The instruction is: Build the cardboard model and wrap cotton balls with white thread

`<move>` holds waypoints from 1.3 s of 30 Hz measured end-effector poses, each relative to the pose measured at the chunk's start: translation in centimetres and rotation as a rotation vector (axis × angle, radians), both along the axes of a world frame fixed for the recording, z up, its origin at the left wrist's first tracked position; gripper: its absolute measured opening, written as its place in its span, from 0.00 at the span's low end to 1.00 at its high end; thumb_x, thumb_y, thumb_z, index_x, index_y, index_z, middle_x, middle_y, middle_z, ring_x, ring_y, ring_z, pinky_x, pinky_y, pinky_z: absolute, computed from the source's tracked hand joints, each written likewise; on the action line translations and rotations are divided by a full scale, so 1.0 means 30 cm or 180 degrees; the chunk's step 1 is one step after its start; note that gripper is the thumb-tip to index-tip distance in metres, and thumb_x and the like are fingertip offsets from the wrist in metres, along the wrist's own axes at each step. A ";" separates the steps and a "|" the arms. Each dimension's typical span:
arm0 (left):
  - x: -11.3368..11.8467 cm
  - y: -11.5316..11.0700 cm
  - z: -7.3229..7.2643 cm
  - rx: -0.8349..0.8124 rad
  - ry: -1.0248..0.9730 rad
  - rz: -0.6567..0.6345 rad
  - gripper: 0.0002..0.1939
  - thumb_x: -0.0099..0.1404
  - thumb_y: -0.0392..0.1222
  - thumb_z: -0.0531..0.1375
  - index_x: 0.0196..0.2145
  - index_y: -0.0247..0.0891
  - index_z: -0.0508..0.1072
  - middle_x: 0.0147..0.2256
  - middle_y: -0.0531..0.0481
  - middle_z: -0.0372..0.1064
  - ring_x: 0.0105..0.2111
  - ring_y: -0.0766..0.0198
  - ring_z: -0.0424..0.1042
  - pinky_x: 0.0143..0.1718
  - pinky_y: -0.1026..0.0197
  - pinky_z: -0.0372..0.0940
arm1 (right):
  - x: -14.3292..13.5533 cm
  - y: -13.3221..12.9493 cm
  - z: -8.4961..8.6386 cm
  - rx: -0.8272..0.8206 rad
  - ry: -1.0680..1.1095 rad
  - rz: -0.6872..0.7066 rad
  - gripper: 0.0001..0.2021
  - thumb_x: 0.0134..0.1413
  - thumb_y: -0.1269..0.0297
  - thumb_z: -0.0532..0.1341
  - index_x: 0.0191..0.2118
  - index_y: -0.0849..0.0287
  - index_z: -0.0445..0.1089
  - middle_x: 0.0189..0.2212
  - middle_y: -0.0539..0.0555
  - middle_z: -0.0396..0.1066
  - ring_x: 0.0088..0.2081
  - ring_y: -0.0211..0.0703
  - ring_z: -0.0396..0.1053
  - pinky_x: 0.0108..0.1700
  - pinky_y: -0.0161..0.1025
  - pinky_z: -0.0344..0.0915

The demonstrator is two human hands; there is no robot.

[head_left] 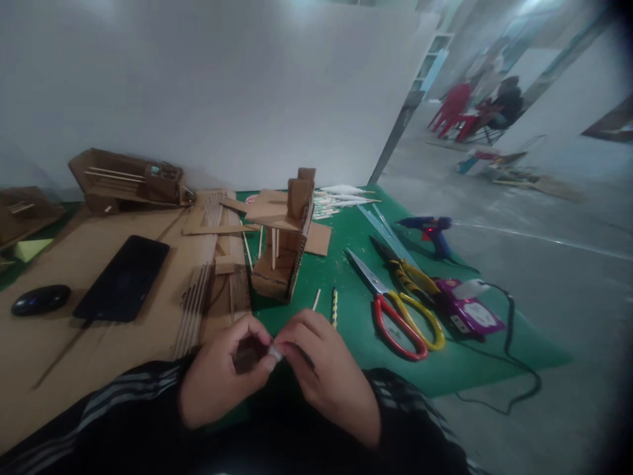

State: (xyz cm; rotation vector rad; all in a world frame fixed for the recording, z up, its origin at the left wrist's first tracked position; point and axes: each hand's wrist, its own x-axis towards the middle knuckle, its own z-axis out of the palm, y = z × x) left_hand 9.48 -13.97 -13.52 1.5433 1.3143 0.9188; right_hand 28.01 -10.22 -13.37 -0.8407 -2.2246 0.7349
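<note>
Near the bottom centre, my left hand [225, 373] and my right hand [329, 369] meet at their fingertips. Both pinch a small whitish piece [275, 353], too small to name. Just beyond them a cardboard structure [277, 264] with thin sticks inside stands on the green table top [316, 284]. A short stick [316, 300] and a yellow-and-dark patterned pen or stick [335, 309] lie right behind my right hand. To the right are scissors [400, 323] with one red and one yellow handle.
Pliers [405, 270], a blue glue gun [430, 231] and a purple power strip [465, 310] with a cable lie right. Left are a black phone [123, 280], a mouse [41, 300] and a cardboard box [119, 181]. People sit in the far background.
</note>
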 end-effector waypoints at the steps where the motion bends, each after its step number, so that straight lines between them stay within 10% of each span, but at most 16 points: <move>1: 0.001 -0.001 0.002 0.0022 -0.0008 0.0002 0.04 0.62 0.38 0.59 0.35 0.40 0.65 0.30 0.54 0.68 0.29 0.66 0.69 0.32 0.65 0.65 | -0.001 0.001 0.000 -0.0029 0.0059 -0.0024 0.07 0.65 0.71 0.54 0.39 0.58 0.70 0.36 0.55 0.68 0.39 0.45 0.64 0.41 0.41 0.63; 22: -0.020 -0.014 0.018 0.0562 0.0297 -0.0321 0.10 0.70 0.40 0.55 0.46 0.45 0.74 0.42 0.49 0.70 0.44 0.62 0.71 0.44 0.64 0.64 | -0.016 0.034 -0.049 -0.0289 -0.0105 0.0020 0.14 0.61 0.77 0.57 0.46 0.56 0.75 0.36 0.54 0.68 0.38 0.44 0.65 0.39 0.39 0.64; 27: -0.025 -0.009 0.006 0.0655 0.0495 -0.0150 0.09 0.71 0.41 0.54 0.46 0.47 0.72 0.43 0.50 0.68 0.44 0.62 0.69 0.45 0.63 0.62 | -0.020 0.026 -0.052 -0.0179 -0.0341 0.0116 0.09 0.61 0.75 0.58 0.34 0.60 0.75 0.32 0.54 0.67 0.36 0.43 0.63 0.36 0.38 0.61; 39: -0.021 -0.004 -0.017 0.0647 0.0220 0.0236 0.09 0.72 0.39 0.51 0.48 0.47 0.67 0.43 0.51 0.62 0.43 0.65 0.70 0.44 0.64 0.66 | -0.003 0.003 -0.019 -0.0166 -0.0738 0.0471 0.04 0.62 0.69 0.60 0.39 0.59 0.73 0.36 0.54 0.68 0.38 0.42 0.64 0.40 0.37 0.61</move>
